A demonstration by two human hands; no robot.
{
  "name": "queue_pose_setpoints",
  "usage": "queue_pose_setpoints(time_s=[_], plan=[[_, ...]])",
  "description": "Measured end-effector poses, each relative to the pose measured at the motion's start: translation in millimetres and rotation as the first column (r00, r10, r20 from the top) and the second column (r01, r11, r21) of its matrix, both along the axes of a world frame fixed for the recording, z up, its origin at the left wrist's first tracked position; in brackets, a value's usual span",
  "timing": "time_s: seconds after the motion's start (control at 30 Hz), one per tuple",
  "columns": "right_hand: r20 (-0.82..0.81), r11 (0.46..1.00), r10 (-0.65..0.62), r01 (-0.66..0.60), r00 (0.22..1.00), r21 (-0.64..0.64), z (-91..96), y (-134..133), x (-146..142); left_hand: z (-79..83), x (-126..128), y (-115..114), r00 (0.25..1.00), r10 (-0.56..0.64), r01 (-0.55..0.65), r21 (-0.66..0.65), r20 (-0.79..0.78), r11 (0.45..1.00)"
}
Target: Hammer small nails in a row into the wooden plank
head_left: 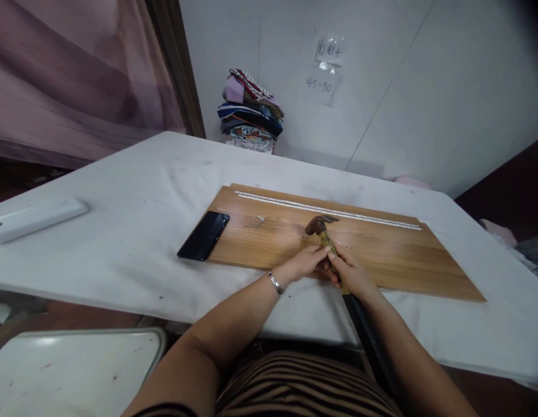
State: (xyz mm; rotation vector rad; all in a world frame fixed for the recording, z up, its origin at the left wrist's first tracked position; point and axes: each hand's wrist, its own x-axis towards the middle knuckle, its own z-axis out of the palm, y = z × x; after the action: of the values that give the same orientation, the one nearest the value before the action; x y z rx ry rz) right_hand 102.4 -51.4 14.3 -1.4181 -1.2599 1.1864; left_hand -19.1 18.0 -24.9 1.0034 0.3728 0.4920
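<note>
A claw hammer with a rusty head and a long handle, dark toward its lower end, leans over the wooden board. My right hand is wrapped round the handle below the head. My left hand, with a bracelet at the wrist, meets the right hand beside the handle. Its fingertips are closed together and partly hidden, so what they pinch, if anything, does not show. Several loose nails lie on the board to the left. Small dark marks show on the wood near the hammer head.
A black phone rests over the board's left end. Two white strips run along its far side. The board lies on a white-covered table. Folded cloths are stacked by the wall; a white stool stands lower left.
</note>
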Motion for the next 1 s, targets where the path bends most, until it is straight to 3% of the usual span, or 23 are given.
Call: queue_pose_setpoints(time_s=[1.0], plan=[[0.026, 1.000, 0.012, -0.012, 1.000, -0.012, 3.3, 0.8, -1.0, -3.4, 1.9, 0.4, 0.999, 0.033, -0.034, -0.033, -0.005, 0.999]])
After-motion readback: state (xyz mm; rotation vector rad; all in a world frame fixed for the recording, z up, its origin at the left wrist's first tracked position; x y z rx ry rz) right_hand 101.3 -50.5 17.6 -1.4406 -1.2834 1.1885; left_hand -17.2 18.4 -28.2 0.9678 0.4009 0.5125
